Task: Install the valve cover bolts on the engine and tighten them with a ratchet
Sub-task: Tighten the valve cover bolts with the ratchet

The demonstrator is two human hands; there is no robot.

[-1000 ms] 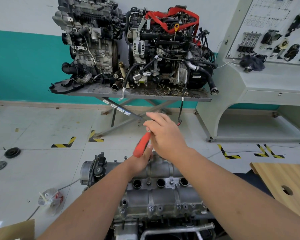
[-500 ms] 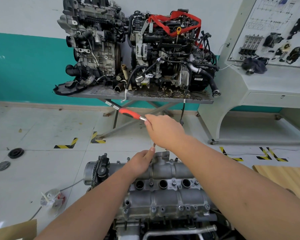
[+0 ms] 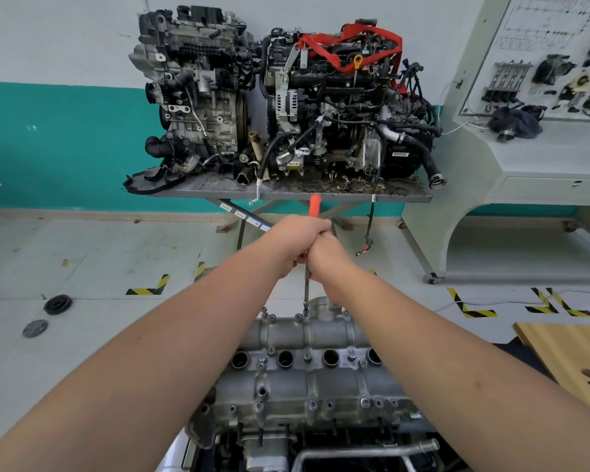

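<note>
both hands on ratchet above far edge of valve cover

the left hand (image 3: 298, 238) and the right hand (image 3: 327, 255) are pressed together above the grey cast-metal valve cover (image 3: 307, 366) of the engine in the foreground. the left hand's fingers are curled round the red-handled ratchet (image 3: 314, 205); only the tip of the red grip shows above the knuckles, pointing away from the camera. the right hand's fingers are curled against the same tool just beneath the left hand, touching it; its fingertips are hidden from view.

a thin steel extension bar (image 3: 306, 284) runs straight down from between the hands, near upright, and its lower end sits on a small bolt (image 3: 305, 310) at the far edge of the cover. more bolt heads stand along that far edge and along the near flange. 4 round dark plug wells lie in a row across the middle of the cover.

behind, 2 assembled engines rest on a grey metal stand table (image 3: 286, 194) against a white and teal wall. a pale grey display console (image 3: 525, 158) with mounted parts stands to the right. a light wooden board (image 3: 566, 356) with a hole in it lies at the right edge. 2 dark round discs (image 3: 58, 304) lie on the floor at left.
</note>
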